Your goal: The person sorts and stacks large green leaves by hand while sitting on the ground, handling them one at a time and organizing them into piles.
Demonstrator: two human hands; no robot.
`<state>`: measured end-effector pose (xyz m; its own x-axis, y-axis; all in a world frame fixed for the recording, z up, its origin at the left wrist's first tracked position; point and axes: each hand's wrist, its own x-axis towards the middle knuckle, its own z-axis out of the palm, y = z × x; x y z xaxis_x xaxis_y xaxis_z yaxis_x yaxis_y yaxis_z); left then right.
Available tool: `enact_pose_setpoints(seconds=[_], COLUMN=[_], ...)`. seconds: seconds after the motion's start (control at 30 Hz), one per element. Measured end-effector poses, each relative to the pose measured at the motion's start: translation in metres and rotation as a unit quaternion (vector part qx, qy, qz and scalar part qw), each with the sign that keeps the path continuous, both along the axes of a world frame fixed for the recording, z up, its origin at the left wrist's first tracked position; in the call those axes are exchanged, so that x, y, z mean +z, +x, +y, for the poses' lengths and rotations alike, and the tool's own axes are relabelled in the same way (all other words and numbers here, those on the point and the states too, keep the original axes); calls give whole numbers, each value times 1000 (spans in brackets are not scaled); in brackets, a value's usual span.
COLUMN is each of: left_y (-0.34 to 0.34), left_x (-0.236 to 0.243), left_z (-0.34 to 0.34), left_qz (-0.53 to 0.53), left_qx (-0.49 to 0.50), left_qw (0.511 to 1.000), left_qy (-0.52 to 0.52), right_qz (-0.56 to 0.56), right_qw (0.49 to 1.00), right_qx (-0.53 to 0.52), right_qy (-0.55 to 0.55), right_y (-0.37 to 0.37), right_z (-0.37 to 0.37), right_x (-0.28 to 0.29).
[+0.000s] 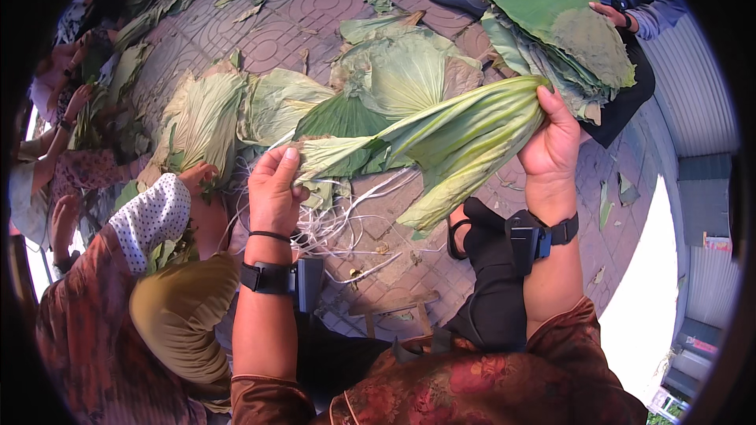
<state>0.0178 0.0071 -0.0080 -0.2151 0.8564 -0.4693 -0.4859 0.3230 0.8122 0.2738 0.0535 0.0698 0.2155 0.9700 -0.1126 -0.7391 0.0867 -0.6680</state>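
Note:
A large pale-green lotus leaf (472,138), folded lengthwise and creased, is stretched in the air between my hands. My left hand (272,189) pinches its narrow, frayed edge between thumb and fingers. At the other end, my right hand (555,138) grips the gathered ribs, thumb on top. Below the leaf, a tangle of white strings (346,224) lies on the paving. Just beyond it, several dried lotus leaves (405,71) are spread on the ground, some overlapping.
At the upper right, a person's hand (614,16) rests on a thick stack of lotus leaves (551,31). Close on my left sits a co-worker in a dotted sleeve (153,216). A small wooden stool (394,303) stands before me on the brick paving (268,24).

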Motion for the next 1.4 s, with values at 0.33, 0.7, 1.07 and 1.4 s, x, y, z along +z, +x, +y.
enact_pose_setpoints(seconds=[0.33,0.7,1.07,1.4], left_y=[-1,3,45,15], left_x=[-3,-14,6,18], left_z=[4,3,-11,-4], left_qz=[56,454,163,295], left_qx=[38,-323,-505,-467], left_qw=[997,830,843,833], left_qy=[-21,32,93,13], right_qz=[-20,-73,0,-56], right_qw=[1000,997,994,992], right_qx=[-17,-30,18,-104], right_qy=[-4,-22,-105,-51], right_y=[4,-1,-20,-9], right_z=[4,12,15,19], right_x=[-3,2,-10,-2])
